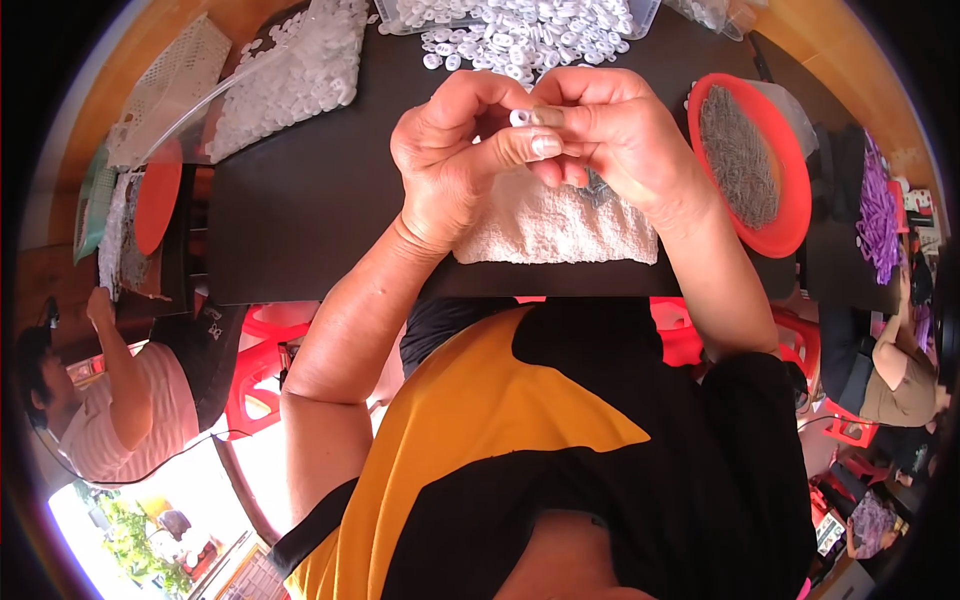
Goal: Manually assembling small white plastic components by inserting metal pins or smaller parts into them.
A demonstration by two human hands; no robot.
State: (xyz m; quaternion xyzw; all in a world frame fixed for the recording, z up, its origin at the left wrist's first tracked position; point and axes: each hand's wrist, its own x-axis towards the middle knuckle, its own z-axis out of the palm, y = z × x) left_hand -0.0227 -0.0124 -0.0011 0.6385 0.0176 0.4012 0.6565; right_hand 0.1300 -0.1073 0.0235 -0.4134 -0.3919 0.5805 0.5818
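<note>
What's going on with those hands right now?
Left hand and right hand together pinch a small white plastic ring. White towel beneath. Nothing in the way.

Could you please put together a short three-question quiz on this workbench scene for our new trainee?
1. True or false: both hands hold the small white ring together above the white towel.
2. What lies in the red bowl? A) purple strips B) grey metal pieces C) water
3. Where is the pile of white rings: nearer the person than the towel, or beyond it?

Key: 1 true. 2 B. 3 beyond it, at the far edge of the black table.
</note>
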